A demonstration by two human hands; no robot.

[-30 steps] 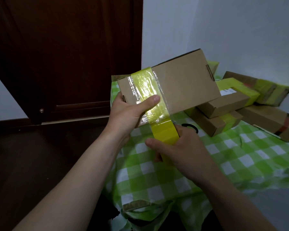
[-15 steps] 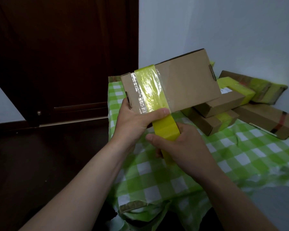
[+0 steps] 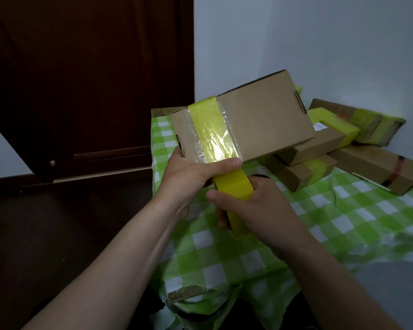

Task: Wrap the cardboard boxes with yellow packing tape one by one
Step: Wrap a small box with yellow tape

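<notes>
From the head camera, the person holds one cardboard box (image 3: pixel 267 122) up in the air above the near left part of the table (image 3: pixel 343 225), which is covered in a green checked cloth. The left hand (image 3: pixel 191 173) grips the box at its lower left end, and the thumb lies flat across the yellow band (image 3: pixel 209 129) of tape that runs over the facing side. The right hand (image 3: pixel 262 210) is curled round the tape roll (image 3: pixel 235 189), held just under the box's lower edge, with the strip running straight up from roll to cardboard. Over the last second the thumb has slid down the band from its middle to the bottom edge, the roll has drawn in close beneath it, and the box has shifted a little to the right. To my eye that means this face is pressed down and the tape is ready to turn the corner onto the underside, so this box looks only partly wrapped. The other boxes (image 3: pixel 320 151), several already showing yellow tape, lie piled at the far right corner against the pale wall (image 3: pixel 320 44). A dark door (image 3: pixel 88 79) stands to the left.
</notes>
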